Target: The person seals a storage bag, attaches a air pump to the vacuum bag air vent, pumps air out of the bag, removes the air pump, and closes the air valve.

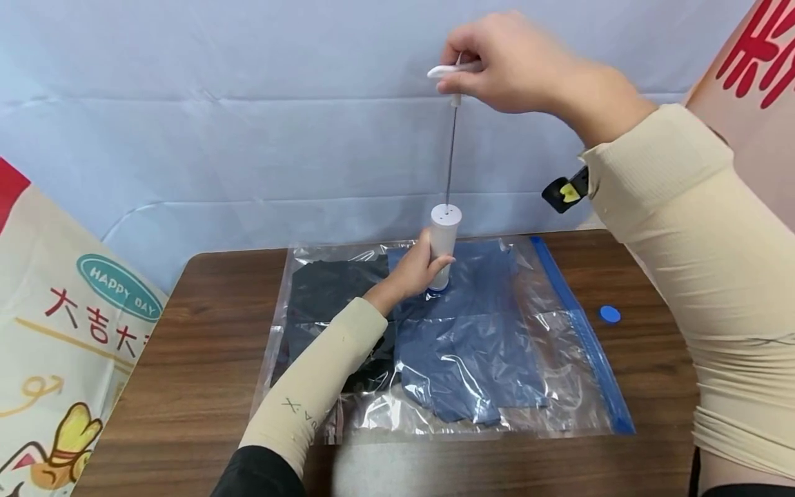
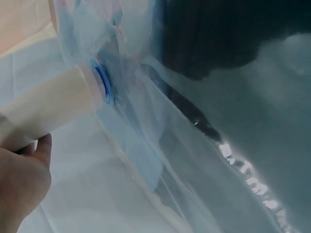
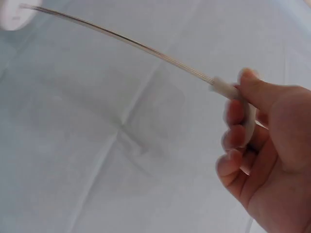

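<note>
A white hand pump stands nearly upright on the blue valve of a clear vacuum storage bag. My left hand grips the pump's barrel low down, its thumb and fingers round it. High above, my right hand holds the white pump handle with curled fingers. The thin metal rod is drawn far out between handle and barrel. Inside the bag lie a folded blue cloth and a black cloth, side by side. The bag's blue zip edge runs along its right side.
A round blue cap lies on the wooden table right of the bag. A pale blue cloth sheet hangs behind the table. Printed banners stand at the left and upper right.
</note>
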A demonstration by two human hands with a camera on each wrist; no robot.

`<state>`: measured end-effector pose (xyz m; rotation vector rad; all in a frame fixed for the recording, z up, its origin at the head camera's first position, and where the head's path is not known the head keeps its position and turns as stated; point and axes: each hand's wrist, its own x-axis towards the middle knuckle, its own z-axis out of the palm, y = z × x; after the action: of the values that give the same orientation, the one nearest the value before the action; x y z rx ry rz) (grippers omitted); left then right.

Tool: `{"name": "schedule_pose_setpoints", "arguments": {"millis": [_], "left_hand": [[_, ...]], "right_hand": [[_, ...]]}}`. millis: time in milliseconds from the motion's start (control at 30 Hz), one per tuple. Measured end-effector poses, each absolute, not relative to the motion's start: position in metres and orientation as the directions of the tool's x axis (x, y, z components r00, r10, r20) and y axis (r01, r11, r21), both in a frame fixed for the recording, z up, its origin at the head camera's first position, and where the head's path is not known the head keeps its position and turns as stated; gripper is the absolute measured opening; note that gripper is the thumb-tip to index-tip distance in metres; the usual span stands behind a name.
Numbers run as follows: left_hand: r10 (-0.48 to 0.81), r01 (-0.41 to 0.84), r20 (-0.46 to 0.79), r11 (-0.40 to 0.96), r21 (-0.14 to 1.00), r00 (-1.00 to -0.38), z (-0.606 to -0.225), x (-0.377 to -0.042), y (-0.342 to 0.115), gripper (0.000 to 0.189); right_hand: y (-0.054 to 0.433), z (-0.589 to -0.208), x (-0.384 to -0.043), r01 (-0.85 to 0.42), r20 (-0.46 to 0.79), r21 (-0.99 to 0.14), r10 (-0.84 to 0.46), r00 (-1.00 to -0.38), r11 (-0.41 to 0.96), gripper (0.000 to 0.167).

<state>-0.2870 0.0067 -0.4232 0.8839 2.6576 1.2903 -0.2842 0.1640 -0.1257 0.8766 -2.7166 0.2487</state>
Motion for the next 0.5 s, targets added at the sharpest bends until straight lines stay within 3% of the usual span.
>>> {"name": "schedule_pose_setpoints", "arguments": {"millis": [200,500], "left_hand": [[0.528,0.459,0.17,0.484,0.745,-0.832,-0.422,-0.288,0.008,0.067],[0.524,0.456,0.172,0.479,0.75,-0.834,-0.424,-0.289,0.009,0.063]], "right_hand": [[0.163,-0.132,-0.284,-0.585,0.305,-0.06,-0.543,-0.782,0.809,0.03],[0.163,-0.188,-0.296,-0.63,0.02,-0.124,-0.632,-0.774,0.767,0.02]]}}
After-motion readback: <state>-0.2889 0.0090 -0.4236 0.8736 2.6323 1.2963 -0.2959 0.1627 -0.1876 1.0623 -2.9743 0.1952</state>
